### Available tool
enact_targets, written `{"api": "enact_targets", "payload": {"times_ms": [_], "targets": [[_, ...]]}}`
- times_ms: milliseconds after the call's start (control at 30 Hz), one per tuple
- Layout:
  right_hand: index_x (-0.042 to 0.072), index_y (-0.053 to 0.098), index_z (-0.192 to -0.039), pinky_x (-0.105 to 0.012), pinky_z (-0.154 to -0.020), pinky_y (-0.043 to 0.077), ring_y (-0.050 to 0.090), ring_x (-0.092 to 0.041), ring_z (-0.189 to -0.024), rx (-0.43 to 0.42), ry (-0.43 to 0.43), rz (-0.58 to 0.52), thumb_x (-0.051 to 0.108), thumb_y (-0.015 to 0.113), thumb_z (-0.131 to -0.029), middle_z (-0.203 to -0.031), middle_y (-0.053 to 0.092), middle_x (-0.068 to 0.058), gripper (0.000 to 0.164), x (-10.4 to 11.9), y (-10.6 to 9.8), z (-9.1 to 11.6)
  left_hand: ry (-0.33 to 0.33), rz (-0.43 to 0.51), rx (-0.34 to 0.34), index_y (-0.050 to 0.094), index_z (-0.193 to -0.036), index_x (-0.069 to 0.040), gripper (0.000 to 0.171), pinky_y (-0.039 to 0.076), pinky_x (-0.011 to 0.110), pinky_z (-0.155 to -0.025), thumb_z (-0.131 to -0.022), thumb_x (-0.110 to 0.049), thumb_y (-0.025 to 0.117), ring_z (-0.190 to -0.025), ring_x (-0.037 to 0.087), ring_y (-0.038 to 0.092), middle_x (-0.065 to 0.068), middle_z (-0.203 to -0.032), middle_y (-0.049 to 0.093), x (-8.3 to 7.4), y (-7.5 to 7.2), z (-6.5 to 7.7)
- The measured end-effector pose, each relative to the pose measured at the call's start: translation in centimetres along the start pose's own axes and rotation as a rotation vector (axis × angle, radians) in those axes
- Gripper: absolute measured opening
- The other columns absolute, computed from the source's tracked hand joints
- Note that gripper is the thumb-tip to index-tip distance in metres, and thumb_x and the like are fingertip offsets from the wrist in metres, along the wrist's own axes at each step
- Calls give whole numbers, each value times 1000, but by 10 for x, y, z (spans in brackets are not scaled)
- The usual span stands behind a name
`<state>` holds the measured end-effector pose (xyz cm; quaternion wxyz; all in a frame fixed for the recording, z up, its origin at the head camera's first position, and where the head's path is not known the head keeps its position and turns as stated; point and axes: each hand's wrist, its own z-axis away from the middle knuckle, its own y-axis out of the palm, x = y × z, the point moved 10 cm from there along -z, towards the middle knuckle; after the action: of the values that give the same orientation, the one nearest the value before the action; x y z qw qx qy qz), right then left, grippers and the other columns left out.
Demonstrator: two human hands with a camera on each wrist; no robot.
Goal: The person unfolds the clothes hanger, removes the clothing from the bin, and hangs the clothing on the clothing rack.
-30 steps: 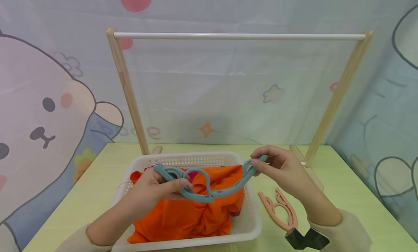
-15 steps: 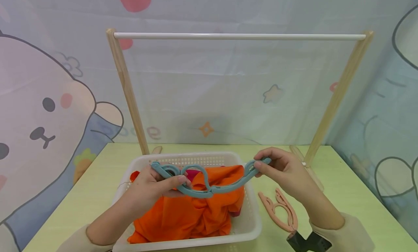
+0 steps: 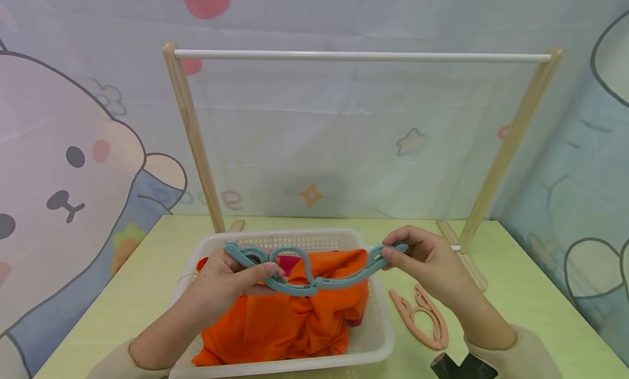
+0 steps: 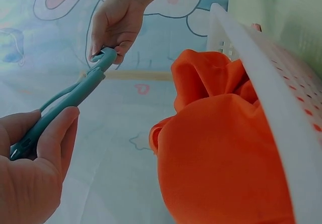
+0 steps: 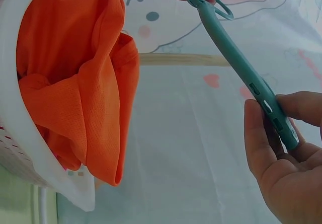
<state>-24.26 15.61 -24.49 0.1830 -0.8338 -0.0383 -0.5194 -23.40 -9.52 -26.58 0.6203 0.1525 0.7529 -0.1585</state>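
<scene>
A blue-green folding clothes hanger (image 3: 339, 283) is spread between both hands over the basket, its curved hook upward and its hinged middle bowed downward. My left hand (image 3: 221, 283) grips one arm of it, thumb on the near side. Its opposite tip is pinched between the thumb and fingers of my right hand (image 3: 427, 259). In the right wrist view small slots show along the hanger (image 5: 229, 48) near those fingers. Below lies a heap of orange cloth (image 3: 275, 324) with some magenta fabric (image 3: 290, 263) behind it.
A white perforated basket (image 3: 385, 335) holds the cloth. To its right on the table (image 3: 535, 313) lies a folded pink-orange hanger (image 3: 437, 330). Behind stands a wooden rack with a white rail (image 3: 363, 56), its posts spreading outward toward the top.
Over the last second, the hanger's middle has risen slightly and shifted left, while its right end, with my right hand, has come down a little. Both hands keep their hold.
</scene>
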Motion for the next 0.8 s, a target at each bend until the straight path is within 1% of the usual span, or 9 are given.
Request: {"api": "enact_targets", "payload": {"times_ms": [133,200,300,367,433,500,600,700,800], "targets": [[4,62,-100,-29,-76,58,68,-16,-76,3,1,0,3,61,-93,-87,67,4,7,0,1,0,-4,-5,-11,59,-105,22,36,56,39,-81,-94,-13,63,-95,17,69,6,-92,68,0,-1,1],[5,63,-100,-29,-75,58,68,-14,-76,14,-9,-14,2,61,-93,-86,66,4,8,0,2,0,-9,-8,-6,60,-105,21,37,55,40,-82,-94,-14,64,-100,16,67,6,-92,69,0,-1,2],[1,62,-100,-28,-74,58,68,-13,-74,59,-42,-25,-1,60,-93,-85,66,4,8,2,6,-2,-11,-30,11,61,-105,20,36,56,39,-81,-94,-14,64,-105,16,66,5,-92,70,-1,-2,2],[-4,60,-101,-27,-74,58,67,-13,-74,97,-62,-13,-2,59,-93,-84,66,4,8,4,8,-2,-6,-55,31,62,-104,19,35,56,38,-81,-94,-15,64,-112,16,63,5,-91,70,-3,-1,2],[-8,59,-103,-27,-74,58,67,-12,-75,135,-72,11,-3,58,-93,-85,67,4,11,6,11,-2,-2,-67,48,63,-103,19,35,56,38,-80,-93,-15,64,-108,19,65,4,-90,70,-5,0,2],[-9,59,-105,-26,-75,57,67,-11,-76,168,-69,39,-2,58,-94,-86,67,5,13,7,13,-2,1,-66,64,62,-102,20,35,56,39,-80,-92,-14,65,-103,19,67,5,-90,70,-6,1,2],[-9,60,-107,-25,-74,57,65,-11,-76,218,-55,64,-1,58,-94,-89,66,4,15,8,16,-2,3,-70,81,61,-102,20,34,57,39,-79,-92,-12,66,-89,20,71,4,-89,70,-8,2,1],[-8,61,-107,-25,-72,56,63,-11,-76,262,-42,103,1,60,-93,-90,66,0,16,9,19,-3,3,-93,99,63,-100,19,32,57,38,-80,-91,-12,66,-87,20,72,4,-87,72,-9,4,-1],[-4,64,-106,-25,-70,56,62,-12,-75,300,-41,171,5,63,-93,-90,67,-2,16,9,22,-3,-6,-118,116,65,-99,17,31,56,38,-81,-91,-13,67,-93,20,71,7,-87,72,-10,6,-3]]}}
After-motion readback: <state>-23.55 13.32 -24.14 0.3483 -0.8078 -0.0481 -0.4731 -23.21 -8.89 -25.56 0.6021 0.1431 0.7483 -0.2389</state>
